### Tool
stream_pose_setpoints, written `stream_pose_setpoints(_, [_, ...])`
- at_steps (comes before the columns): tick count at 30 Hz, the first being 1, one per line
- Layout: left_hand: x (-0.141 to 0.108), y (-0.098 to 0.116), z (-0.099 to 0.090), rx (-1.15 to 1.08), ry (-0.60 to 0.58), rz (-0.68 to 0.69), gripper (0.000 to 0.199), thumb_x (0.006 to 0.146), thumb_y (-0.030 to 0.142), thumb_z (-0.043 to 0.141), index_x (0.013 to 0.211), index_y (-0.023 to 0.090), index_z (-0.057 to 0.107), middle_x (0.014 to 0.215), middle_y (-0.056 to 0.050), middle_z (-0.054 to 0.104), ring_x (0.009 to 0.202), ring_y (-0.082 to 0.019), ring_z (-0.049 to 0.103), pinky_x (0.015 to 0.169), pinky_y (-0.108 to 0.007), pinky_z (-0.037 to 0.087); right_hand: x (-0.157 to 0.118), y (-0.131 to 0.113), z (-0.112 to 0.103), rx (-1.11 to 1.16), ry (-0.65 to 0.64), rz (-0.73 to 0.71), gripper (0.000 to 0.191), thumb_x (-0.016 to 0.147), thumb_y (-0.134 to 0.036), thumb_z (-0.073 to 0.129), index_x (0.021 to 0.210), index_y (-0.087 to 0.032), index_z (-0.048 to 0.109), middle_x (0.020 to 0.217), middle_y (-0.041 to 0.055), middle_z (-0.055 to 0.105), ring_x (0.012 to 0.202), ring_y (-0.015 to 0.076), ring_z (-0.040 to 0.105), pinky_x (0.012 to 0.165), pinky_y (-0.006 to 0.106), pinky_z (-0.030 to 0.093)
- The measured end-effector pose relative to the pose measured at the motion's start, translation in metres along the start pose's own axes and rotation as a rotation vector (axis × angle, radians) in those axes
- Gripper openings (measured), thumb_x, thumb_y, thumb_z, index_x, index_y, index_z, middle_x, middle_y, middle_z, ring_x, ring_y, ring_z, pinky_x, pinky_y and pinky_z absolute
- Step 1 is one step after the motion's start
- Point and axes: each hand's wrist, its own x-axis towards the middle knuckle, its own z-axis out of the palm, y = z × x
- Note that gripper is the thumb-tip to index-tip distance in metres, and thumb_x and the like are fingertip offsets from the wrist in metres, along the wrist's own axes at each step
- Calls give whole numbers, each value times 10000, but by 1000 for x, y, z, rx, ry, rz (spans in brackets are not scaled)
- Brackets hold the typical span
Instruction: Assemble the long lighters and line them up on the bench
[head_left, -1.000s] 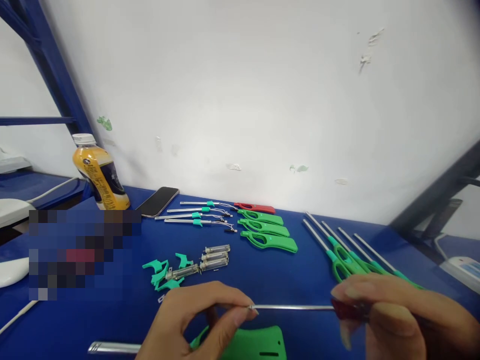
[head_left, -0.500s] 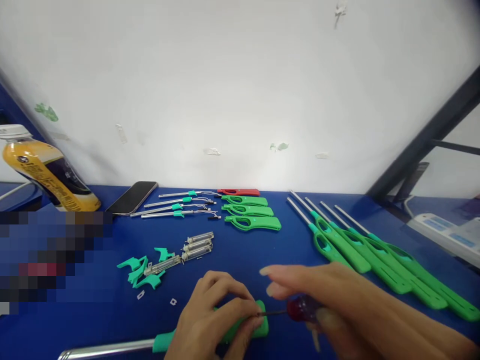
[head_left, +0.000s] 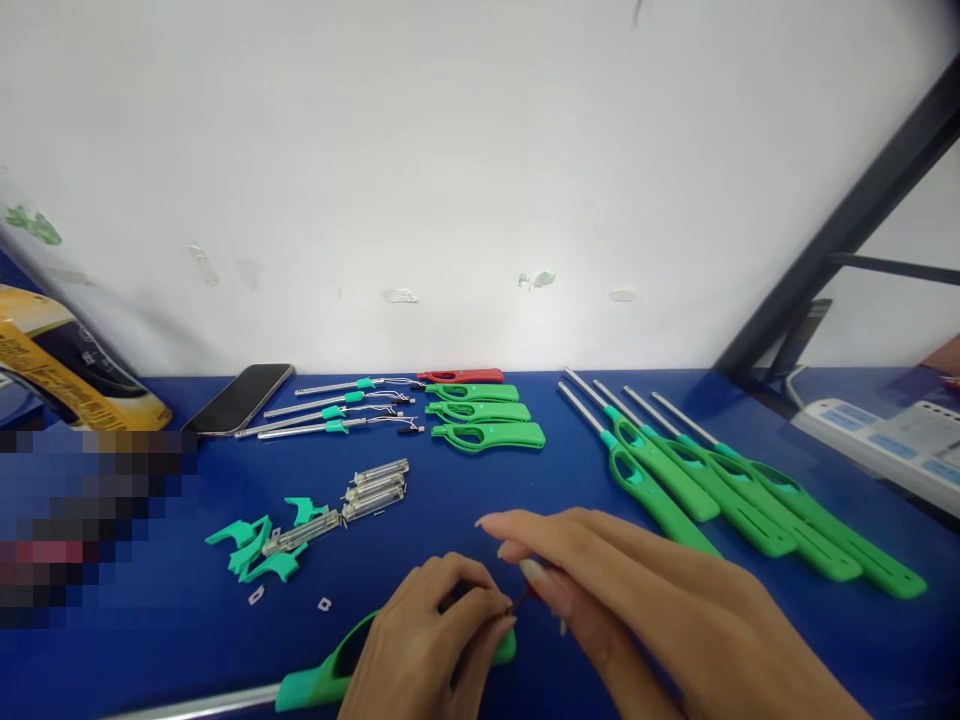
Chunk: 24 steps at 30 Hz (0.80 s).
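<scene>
My left hand (head_left: 435, 635) is closed over the handle of a green lighter (head_left: 322, 683), whose metal tube points to the lower left. Its fingertips pinch near the handle's rear end, where a thin dark shaft meets them. My right hand (head_left: 622, 610) is closed around the screwdriver, its fingers bent over it. Only a bit of the shaft (head_left: 520, 600) shows between the hands; the screwdriver's handle is hidden by my right hand.
Green lighters (head_left: 675, 480) lie at the right. Green handle shells (head_left: 495, 436), a red one (head_left: 465, 376), metal tubes (head_left: 300, 430), clear cylinders (head_left: 375, 490), teal triggers (head_left: 244, 545) and a phone (head_left: 240, 398) lie beyond. A bottle (head_left: 67, 360) stands left.
The view has shifted slightly to the right. My right hand has come closer to my left hand and now covers the red screwdriver handle that showed before.
</scene>
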Motion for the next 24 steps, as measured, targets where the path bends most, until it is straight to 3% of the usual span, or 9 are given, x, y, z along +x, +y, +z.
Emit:
stream_pose_setpoints(4, [-1, 1, 1, -23, -7, 1, 175, 1070, 144, 551, 1094, 260, 680, 1043, -16, 725, 898, -153, 748, 782, -245, 629, 2, 4, 0, -14, -15, -7, 317, 1116, -266, 496, 1366, -308, 688, 1150, -5, 849, 936, 175, 851, 745, 213, 696])
stream_pose_setpoints(10, [-4, 2, 4, -27, -6, 0, 197, 1042, 97, 520, 1104, 246, 633, 1046, -26, 711, 903, -165, 738, 825, -275, 638, 8, 2, 2, -9, -9, 3, 337, 1129, -249, 453, 1368, -308, 683, 1191, -3, 848, 932, 174, 853, 667, 198, 680])
stream_pose_setpoints(14, [-7, 1, 5, -13, -54, -21, 198, 1027, 90, 524, 1073, 258, 618, 1015, -6, 700, 863, -170, 727, 772, -283, 634, 8, 3, 3, -19, 15, 22, 348, 1123, -232, 447, 1372, -299, 681, 1204, 15, 846, 884, 173, 855, 603, 186, 657])
stream_pose_setpoints(18, [-8, 2, 5, -2, -86, -41, 206, 1027, 90, 509, 1064, 267, 606, 1025, -3, 687, 832, -176, 714, 717, -296, 627, 7, 2, 3, -20, 29, 20, 355, 1117, -238, 464, 1389, -295, 684, 1180, 26, 852, 828, 171, 854, 535, 172, 630])
stream_pose_setpoints(24, [-4, 6, 4, 49, -66, -25, 185, 1037, 125, 466, 1074, 271, 572, 1038, -26, 696, 907, -214, 752, 754, -333, 634, 9, 2, 5, 4, 27, -6, 341, 1111, -258, 492, 1357, -275, 727, 1093, 30, 869, 770, 182, 849, 535, 191, 645])
